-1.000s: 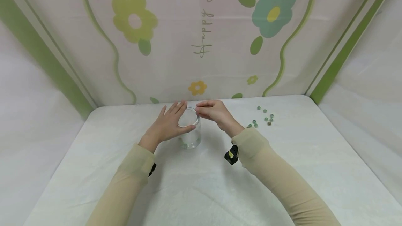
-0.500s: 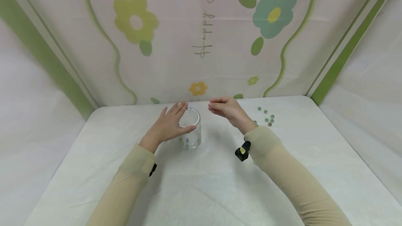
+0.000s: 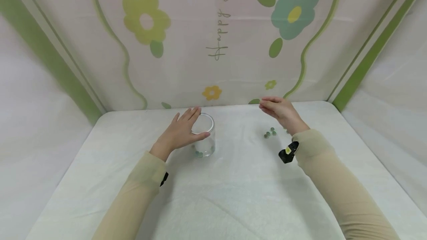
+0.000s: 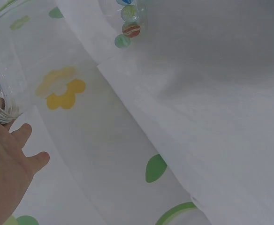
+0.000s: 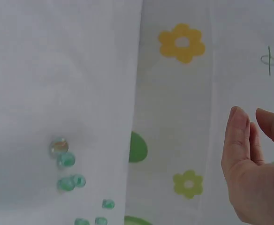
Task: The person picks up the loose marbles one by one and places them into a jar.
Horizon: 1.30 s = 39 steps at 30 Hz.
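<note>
A clear glass jar stands upright on the white-covered table, with several marbles at its bottom. My left hand holds the jar at its mouth, the thumb along the near side of the rim and the fingers toward the far side. The left wrist view shows green, blue and red-streaked marbles through the glass. Well to the right of the jar, my right hand hovers above the table with nothing in it. Its thumb and fingertips stand apart in the right wrist view. Several loose marbles lie below it.
Loose greenish marbles lie on the right part of the table; the right hand and wrist hide some in the head view. A flowered cloth backdrop rises behind the table's far edge, and white cloth hangs at both sides.
My right hand has moved from the jar's rim to the right, over the loose marbles. The left hand has stayed on the jar. A marble has settled lower inside it.
</note>
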Motion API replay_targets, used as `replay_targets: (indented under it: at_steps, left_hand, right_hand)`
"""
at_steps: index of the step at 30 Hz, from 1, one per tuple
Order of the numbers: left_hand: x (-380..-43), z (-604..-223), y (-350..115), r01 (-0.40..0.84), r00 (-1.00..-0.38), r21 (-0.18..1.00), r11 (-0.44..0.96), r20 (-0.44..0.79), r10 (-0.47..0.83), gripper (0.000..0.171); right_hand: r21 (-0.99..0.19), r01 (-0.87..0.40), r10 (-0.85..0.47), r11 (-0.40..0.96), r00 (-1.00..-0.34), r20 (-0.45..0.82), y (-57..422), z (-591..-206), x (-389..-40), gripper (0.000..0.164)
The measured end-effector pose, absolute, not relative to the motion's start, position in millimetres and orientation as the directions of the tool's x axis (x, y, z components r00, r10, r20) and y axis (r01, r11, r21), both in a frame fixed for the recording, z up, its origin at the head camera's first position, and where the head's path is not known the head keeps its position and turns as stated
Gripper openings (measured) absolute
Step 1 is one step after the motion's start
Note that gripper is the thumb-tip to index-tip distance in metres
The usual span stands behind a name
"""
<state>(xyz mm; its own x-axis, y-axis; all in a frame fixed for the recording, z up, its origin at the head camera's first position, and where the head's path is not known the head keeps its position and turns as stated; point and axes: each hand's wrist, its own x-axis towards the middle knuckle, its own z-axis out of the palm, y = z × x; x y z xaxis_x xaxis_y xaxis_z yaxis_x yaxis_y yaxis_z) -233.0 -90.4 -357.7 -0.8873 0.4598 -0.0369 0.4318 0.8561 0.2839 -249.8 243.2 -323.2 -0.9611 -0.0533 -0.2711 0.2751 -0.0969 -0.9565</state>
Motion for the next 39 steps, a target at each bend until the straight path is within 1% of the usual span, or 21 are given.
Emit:
replay_targets:
  at_steps: [3, 7, 13, 24, 25, 28, 31, 35, 39]
  left_hand:
    - [-232.6, -357.4, -89.5, 0.432, -0.887, 0.283, 0.856, -0.04, 0.461, 0.093]
    - [-232.4, -357.2, -88.3, 0.433, -0.886, 0.284, 0.856, -0.04, 0.462, 0.093]
    - [-232.4, -358.0, -88.6, 0.426, -0.889, 0.286, 0.858, -0.043, 0.456, 0.093]
    - [-232.4, -359.8, -89.8, 0.427, -0.889, 0.312, 0.849, -0.03, 0.458, 0.093]
    - [-232.3, -359.9, -89.7, 0.426, -0.889, 0.312, 0.849, -0.03, 0.457, 0.093]
    - [-232.0, -360.0, -89.5, 0.422, -0.891, 0.316, 0.85, -0.03, 0.454, 0.094]
    - [-232.2, -360.4, -89.5, 0.419, -0.892, 0.318, 0.85, -0.03, 0.451, 0.093]
    - [-233.4, -361.9, -89.4, 0.419, -0.893, 0.314, 0.852, -0.028, 0.45, 0.093]
    - [-234.1, -362.1, -88.9, 0.421, -0.893, 0.305, 0.854, -0.026, 0.449, 0.094]
  right_hand:
    - [-0.952, 0.289, -0.017, -0.1, -0.957, -0.289, 263.3, -330.7, -249.0, 0.013]
    - [-0.948, 0.31, 0.027, -0.075, -0.949, -0.313, 287.3, -344.2, -246.4, 0.014]
    - [-0.94, 0.322, 0.07, -0.111, -0.941, -0.331, 310.9, -364.3, -242.6, 0.014]
    - [-0.921, 0.371, 0.151, -0.118, -0.91, -0.386, 335.7, -404.0, -234.2, 0.016]
    - [-0.923, 0.371, 0.156, -0.107, -0.91, -0.384, 337.2, -407.3, -233.4, 0.021]
    - [-0.921, 0.381, 0.179, -0.085, -0.903, -0.39, 338.7, -413.9, -231.7, 0.028]
    - [-0.915, 0.394, 0.201, -0.083, -0.893, -0.402, 338.6, -416.9, -230.6, 0.031]
    - [-0.916, 0.39, 0.216, -0.09, -0.891, -0.4, 339.1, -421.4, -230.3, 0.024]
    - [-0.917, 0.39, 0.228, -0.084, -0.888, -0.399, 339.8, -426.6, -231.3, 0.022]
